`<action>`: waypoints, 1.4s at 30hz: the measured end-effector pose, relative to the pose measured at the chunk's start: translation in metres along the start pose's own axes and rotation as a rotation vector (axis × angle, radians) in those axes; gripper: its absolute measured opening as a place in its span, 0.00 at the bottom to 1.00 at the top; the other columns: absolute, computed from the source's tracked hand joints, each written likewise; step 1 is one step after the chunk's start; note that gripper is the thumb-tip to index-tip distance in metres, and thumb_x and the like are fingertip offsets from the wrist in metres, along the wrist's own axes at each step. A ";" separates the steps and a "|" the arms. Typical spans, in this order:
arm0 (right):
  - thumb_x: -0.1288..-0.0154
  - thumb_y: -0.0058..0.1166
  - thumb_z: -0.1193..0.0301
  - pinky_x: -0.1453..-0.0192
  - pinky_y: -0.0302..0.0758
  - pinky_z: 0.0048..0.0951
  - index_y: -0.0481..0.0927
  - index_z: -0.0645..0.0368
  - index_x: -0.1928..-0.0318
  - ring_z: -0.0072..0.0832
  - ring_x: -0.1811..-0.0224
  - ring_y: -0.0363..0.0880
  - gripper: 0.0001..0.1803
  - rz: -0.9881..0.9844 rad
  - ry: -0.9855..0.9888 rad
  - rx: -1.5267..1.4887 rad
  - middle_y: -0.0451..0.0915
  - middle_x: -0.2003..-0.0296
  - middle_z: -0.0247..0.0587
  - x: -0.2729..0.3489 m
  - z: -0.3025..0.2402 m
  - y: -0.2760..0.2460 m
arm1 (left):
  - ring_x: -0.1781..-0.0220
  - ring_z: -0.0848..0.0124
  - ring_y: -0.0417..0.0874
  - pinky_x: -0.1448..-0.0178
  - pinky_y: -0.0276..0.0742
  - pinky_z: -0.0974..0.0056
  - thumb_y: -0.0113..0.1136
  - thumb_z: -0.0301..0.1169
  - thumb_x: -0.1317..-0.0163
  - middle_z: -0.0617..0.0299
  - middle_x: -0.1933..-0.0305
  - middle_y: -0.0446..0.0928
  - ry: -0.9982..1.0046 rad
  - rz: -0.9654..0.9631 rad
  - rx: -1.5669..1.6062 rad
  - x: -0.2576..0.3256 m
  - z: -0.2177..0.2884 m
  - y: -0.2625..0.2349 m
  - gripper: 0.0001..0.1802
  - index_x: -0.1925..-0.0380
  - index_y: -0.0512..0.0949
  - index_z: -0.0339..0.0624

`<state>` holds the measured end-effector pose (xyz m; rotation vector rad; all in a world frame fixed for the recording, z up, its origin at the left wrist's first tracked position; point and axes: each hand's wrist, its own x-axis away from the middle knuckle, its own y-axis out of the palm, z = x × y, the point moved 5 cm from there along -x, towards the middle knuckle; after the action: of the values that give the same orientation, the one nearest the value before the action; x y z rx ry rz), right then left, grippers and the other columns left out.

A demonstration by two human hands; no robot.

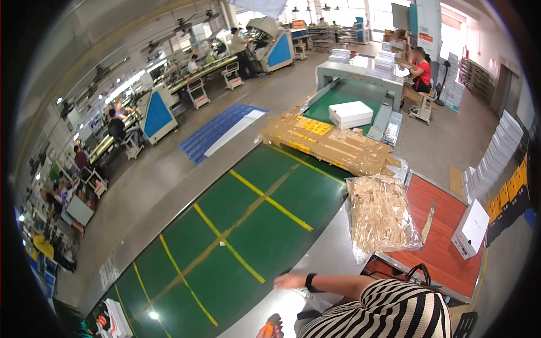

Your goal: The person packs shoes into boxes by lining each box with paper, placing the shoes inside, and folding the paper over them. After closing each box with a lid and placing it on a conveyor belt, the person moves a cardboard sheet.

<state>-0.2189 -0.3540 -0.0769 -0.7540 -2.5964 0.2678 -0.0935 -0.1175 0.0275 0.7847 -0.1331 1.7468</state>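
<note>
Orange item (267, 329), bright, partly cropped, was at btm edge over metal table (324, 248), in L hand (278, 332), fingers closed round it, mostly out of view. R hand (288, 281), w/ black watch (310, 283), was by green belt (265, 242), fingers loosely curled; can't tell if holding anything.

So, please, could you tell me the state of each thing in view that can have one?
White box on far green belt: closed
White box on red tabletop: closed
Plastic bag: filled with brown pieces
Cardboard: flattened, taped
Right hand: grip unclear
Left hand: partly cut off, grip unclear
</note>
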 end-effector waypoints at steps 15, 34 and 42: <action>0.44 0.57 0.51 0.32 0.55 0.63 0.64 0.47 0.33 0.65 0.33 0.55 0.39 -0.201 0.069 0.865 0.63 0.36 0.60 -0.027 -0.048 0.199 | 0.45 0.64 0.75 0.41 0.73 0.62 0.58 0.49 0.33 0.54 0.44 0.76 0.159 0.565 -0.115 0.081 0.075 -0.328 0.31 0.38 0.71 0.38; 0.45 0.63 0.49 0.29 0.51 0.64 0.62 0.50 0.30 0.76 0.31 0.44 0.44 -0.104 -0.257 0.925 0.48 0.30 0.68 -0.231 -0.153 0.304 | 0.41 0.48 0.76 0.38 0.71 0.56 0.66 0.36 0.43 0.38 0.43 0.74 0.224 1.265 -0.831 0.027 0.185 -0.721 0.33 0.40 0.70 0.33; 0.43 0.46 0.30 0.32 0.38 0.75 0.54 0.49 0.26 0.81 0.30 0.30 0.53 -0.280 -0.074 1.074 0.38 0.28 0.71 -0.266 -0.107 0.310 | 0.36 0.56 0.69 0.38 0.68 0.56 0.66 0.34 0.42 0.47 0.31 0.63 0.214 1.332 0.087 -0.035 0.227 -0.806 0.45 0.28 0.53 0.41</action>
<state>0.1769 -0.2337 -0.1637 0.0122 -2.0941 1.4336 0.7291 0.0181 -0.0591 0.5580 -0.5212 3.0882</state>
